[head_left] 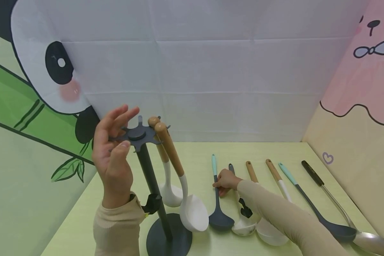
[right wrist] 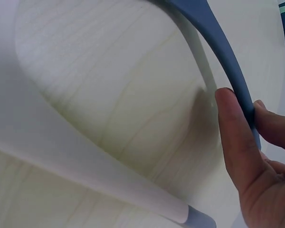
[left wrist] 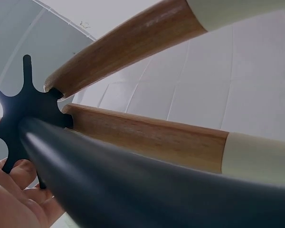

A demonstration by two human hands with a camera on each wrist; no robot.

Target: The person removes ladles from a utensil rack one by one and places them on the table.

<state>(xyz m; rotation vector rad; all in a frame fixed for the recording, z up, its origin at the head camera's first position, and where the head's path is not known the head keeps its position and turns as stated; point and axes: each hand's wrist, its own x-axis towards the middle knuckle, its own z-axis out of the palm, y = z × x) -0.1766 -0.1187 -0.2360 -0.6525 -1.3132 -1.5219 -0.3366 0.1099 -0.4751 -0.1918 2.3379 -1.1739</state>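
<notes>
My left hand (head_left: 113, 156) holds the star-shaped top of a dark utensil stand (head_left: 153, 177), thumb in front and fingers behind, some stretched upward. From its hooks hang two white ladles with wooden handles, a front ladle (head_left: 193, 213) and a rear ladle (head_left: 171, 193). In the left wrist view the fingers of my left hand (left wrist: 23, 194) touch the hooks (left wrist: 31, 107). My right hand (head_left: 227, 181) pinches the handle of a dark blue ladle (head_left: 220, 218) with a turquoise grip end. Thumb and finger meet its shaft (right wrist: 228, 59) in the right wrist view.
Right of that ladle lie a grey-handled white utensil (head_left: 244, 227), a wooden-handled one (head_left: 251, 170), another wooden-handled white one (head_left: 275, 170), a turquoise-handled dark ladle (head_left: 310, 204) and a black-handled steel utensil (head_left: 334, 202). My right forearm partly covers some. Printed cloth walls surround the table (head_left: 192, 156).
</notes>
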